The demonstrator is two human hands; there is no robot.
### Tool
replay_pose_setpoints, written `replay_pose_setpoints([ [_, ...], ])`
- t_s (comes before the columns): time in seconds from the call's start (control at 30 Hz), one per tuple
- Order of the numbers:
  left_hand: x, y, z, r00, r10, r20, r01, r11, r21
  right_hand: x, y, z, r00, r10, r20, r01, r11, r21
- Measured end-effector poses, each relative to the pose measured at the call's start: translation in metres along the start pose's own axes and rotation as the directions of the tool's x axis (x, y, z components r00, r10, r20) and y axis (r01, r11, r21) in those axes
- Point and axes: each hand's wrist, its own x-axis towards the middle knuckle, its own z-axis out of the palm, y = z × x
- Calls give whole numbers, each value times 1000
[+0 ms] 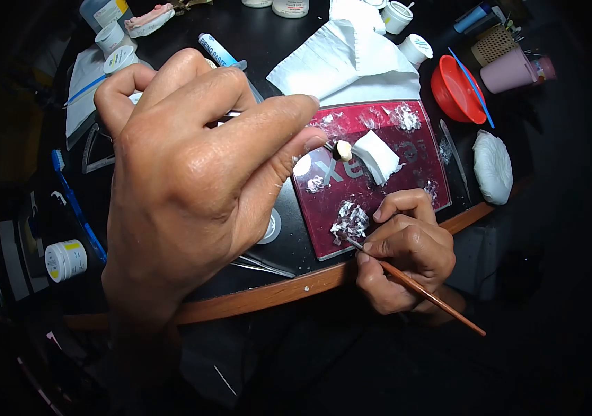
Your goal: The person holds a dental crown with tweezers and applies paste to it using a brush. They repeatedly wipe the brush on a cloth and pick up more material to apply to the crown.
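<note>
Left hand [192,173] closed, pinching a thin metal tool that carries a small tooth [342,150] over the red slab [417,149]. Right hand [407,253] pinches a brush [420,291] at the worktop's front edge, tip in white paste [350,220]. Tooth is probably tiny, light, brittle: hold via the tool.

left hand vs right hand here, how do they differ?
The left hand is raised near the camera, pinching a thin metal tool that carries a small tooth-like piece. The right hand rests low at the table edge, holding a brush to white paste on the red slab. Both grip slender tools.
</note>
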Motion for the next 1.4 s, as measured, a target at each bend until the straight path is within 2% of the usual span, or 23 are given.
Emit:
replay_pose_setpoints([
  [0.17, 0, 1, 1, 1000, -18, -12, 18, 1000, -1, 1, -1, -3, 1000, 1, 17, -1, 1000, 16],
  [0.27, 1, 3, -1, 999, -45, -14, 45, 999, -12, 5, 1, -7, 1000, -12, 3, 11, 993, 120],
  [0.37, 1, 5, -3, 998, -55, -1, 55, 998, -31, 23, -2, -18, 992, -121, -34, 126, 971, 201],
  [0.53, 2, 7, -4, 998, -54, 12, 55, 995, -86, 52, 1, -25, 940, -324, -110, 333, 940, 76],
  [0.67, 2, 6, -3, 999, -35, 0, 35, 992, -121, 58, 2, -21, 922, -368, -121, 374, 927, 29],
  [1.4, 1, 7, -5, 999, -32, 35, 36, 993, -116, 56, 8, -16, 911, -400, -105, 402, 916, -4],
])
